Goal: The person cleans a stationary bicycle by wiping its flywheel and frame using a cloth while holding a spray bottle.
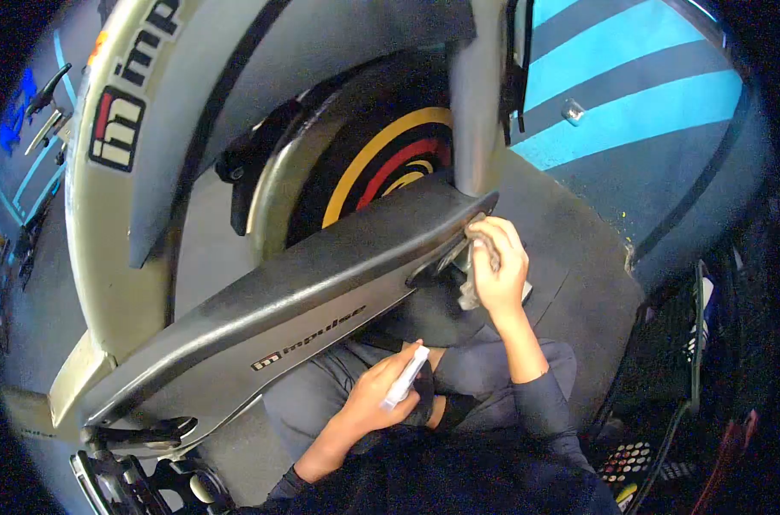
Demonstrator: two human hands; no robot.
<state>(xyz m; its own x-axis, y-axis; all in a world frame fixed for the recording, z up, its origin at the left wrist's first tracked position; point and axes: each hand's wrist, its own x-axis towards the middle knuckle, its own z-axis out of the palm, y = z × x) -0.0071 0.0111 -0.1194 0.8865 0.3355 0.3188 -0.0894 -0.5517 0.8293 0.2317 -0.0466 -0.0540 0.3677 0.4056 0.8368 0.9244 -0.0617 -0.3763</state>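
Observation:
My right hand (500, 266) is closed around a crumpled greyish cloth (470, 292). It holds the cloth against the end of the long dark cover (356, 245) of an exercise bike, below the upright post. In front of my lap, my left hand (374, 402) grips a slim white object (405, 378); its kind I cannot make out. The bike's side panel (321, 330) carries the word "impulse" and lies between my hands and the flywheel (347, 189), which has yellow and red rings. Part of the crank area is hidden behind my right hand and the cloth.
A pedal (184, 489) juts out at the lower left, near my left forearm. The bike's pale curved frame (107, 257) rises on the left. A small clear object (572, 112) is on the blue-striped surface at the upper right. Dark equipment stands at the right edge.

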